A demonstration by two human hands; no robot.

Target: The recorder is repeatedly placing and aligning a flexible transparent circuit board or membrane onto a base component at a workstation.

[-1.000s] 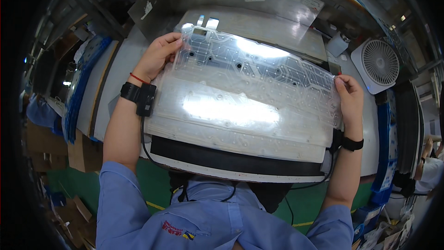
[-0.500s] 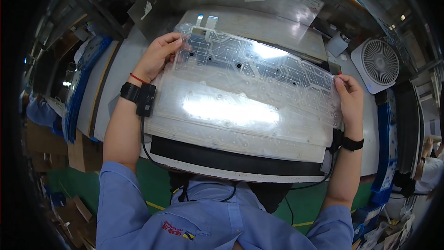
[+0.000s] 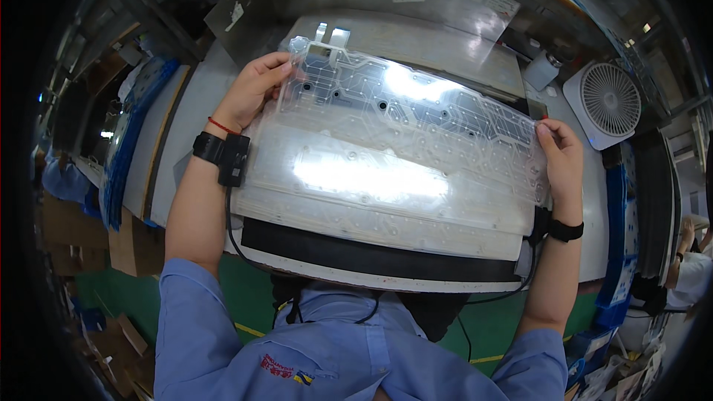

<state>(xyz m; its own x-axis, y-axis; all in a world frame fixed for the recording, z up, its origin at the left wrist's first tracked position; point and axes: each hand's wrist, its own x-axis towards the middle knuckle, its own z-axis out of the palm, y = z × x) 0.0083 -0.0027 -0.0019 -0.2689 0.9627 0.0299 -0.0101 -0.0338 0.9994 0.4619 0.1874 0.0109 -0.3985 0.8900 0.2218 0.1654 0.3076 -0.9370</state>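
A clear keyboard membrane sheet point(image 3: 416, 115), printed with fine circuit traces and dots, stretches between my two hands. My left hand point(image 3: 256, 89) pinches its upper left corner, close to two short ribbon tails point(image 3: 339, 37) at the far edge. At the right end, my right hand point(image 3: 562, 152) grips the sheet's edge between thumb and fingers. Below the held sheet lies a stack of similar clear sheets point(image 3: 356, 224), with bright glare across the middle. A black mat point(image 3: 371, 254) shows under the stack's near edge.
A white fan point(image 3: 605, 104) stands at the table's right, beside a bottle point(image 3: 544, 68) with a dark top. A metal panel point(image 3: 416, 15) with paper labels rises at the back. Blue trays point(image 3: 618, 252) line the right side; another person's arm point(image 3: 679, 260) shows far right.
The held membrane sheet has tilted very slightly, shifting the glare on its upper part a little to the left. Both hands keep their grip in nearly the same place.
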